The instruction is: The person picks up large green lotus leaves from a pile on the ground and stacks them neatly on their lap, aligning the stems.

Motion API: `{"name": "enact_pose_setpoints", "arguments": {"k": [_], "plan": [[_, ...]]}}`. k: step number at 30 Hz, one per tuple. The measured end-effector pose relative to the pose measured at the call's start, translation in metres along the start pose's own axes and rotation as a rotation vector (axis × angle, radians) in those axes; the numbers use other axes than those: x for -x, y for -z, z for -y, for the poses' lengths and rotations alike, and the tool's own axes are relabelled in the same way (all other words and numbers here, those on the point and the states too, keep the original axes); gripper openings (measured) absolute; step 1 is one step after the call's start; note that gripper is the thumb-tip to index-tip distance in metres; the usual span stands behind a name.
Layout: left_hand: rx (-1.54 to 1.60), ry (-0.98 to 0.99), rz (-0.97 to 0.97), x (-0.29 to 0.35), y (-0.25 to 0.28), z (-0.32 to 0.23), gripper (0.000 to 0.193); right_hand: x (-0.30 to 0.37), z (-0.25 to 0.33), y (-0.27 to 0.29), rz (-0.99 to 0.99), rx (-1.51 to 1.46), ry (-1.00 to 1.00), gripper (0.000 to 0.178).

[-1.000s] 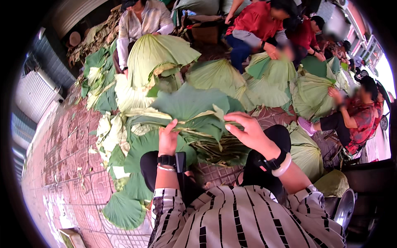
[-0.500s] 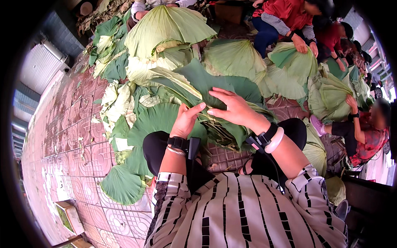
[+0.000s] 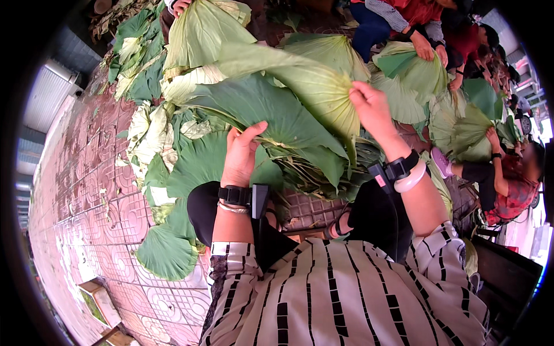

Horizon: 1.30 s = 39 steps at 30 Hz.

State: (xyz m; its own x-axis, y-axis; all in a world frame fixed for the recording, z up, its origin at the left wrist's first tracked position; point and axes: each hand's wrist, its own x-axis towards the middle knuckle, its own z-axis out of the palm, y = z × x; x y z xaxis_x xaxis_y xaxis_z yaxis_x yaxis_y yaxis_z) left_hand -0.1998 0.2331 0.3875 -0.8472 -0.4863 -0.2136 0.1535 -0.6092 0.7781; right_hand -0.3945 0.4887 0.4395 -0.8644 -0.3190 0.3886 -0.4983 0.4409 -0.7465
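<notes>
Fingers of right hand [image 3: 372, 109] pinching pale folded lotus leaf [image 3: 300, 78] at 1 o'clock; left hand [image 3: 241, 155] fingers pressed together, gripping dark green lotus leaf [image 3: 259, 106] edge.

Head-worn fisheye, looking steeply down and forward from just above the striped shirt [image 3: 346, 294], close over the leaf pile [image 3: 271, 115], tiled floor [image 3: 86, 190] at left.
</notes>
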Motion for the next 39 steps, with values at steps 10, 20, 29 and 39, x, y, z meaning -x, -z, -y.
{"name": "enact_pose_setpoints", "arguments": {"k": [10, 20, 29, 39], "plan": [[0.273, -0.148, -0.308, -0.029, 0.025, -0.01, 0.024, -0.045, -0.025, 0.032, -0.343, 0.317, 0.249, 0.023], [0.326, -0.227, -0.363, -0.042, 0.022, -0.02, 0.023, 0.025, -0.179, -0.103, 0.182, 0.519, 0.109, 0.025], [0.307, -0.251, -0.334, -0.049, 0.02, -0.017, 0.02, 0.046, -0.21, -0.12, 0.489, 0.161, -0.119, 0.023], [0.215, -0.151, -0.226, -0.052, -0.014, -0.005, 0.019, 0.003, -0.107, -0.08, 0.041, -0.012, -0.004, 0.019]]}}
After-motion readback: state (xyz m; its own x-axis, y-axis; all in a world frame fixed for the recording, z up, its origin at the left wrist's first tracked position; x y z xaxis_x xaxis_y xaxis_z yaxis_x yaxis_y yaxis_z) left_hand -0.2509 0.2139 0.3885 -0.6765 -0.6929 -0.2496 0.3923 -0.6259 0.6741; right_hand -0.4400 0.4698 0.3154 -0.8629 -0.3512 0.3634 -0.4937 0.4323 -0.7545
